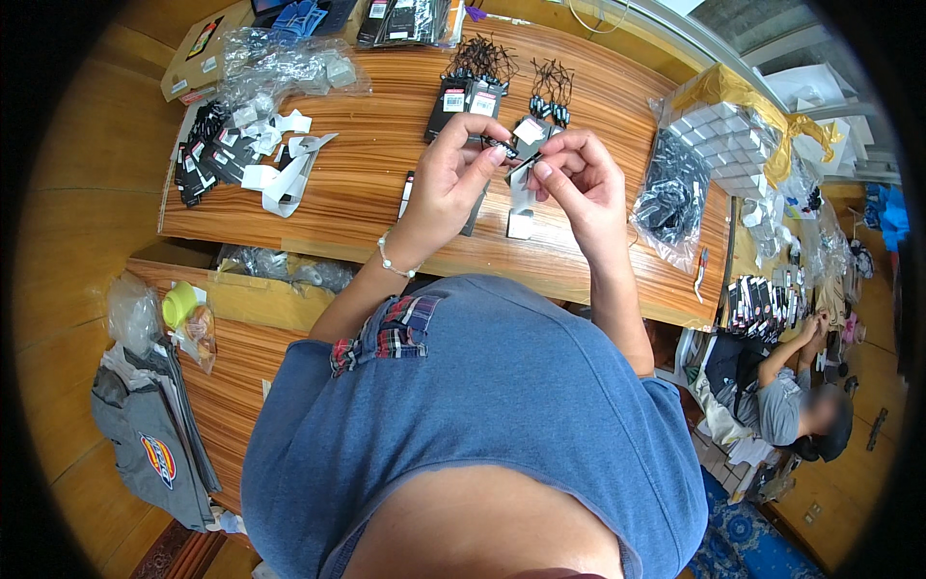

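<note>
Above the wooden table (376, 106), my left hand (451, 179) pinches a small black piece (499, 147) between thumb and fingertips. Close to it on the right, my right hand (584, 183) grips a thin dark strip or card edge, its exact kind too small to make out. Under the fingers, a pale strip with a white label (520, 225) reaches down to the tabletop. Just beyond my hands stand black flat packages (449, 98) with labels, and bundles of small black pieces with thin cords (552, 92). My fingers partly cover the nearest packages.
At left lie a heap of black packets (214, 154), a curled white label strip (294, 179) and clear plastic bags (280, 68). On the right are a bag of black items (672, 188), stacked white boxes (719, 135) and an orange-tipped tool (701, 273). A co-worker (786, 405) sits beyond.
</note>
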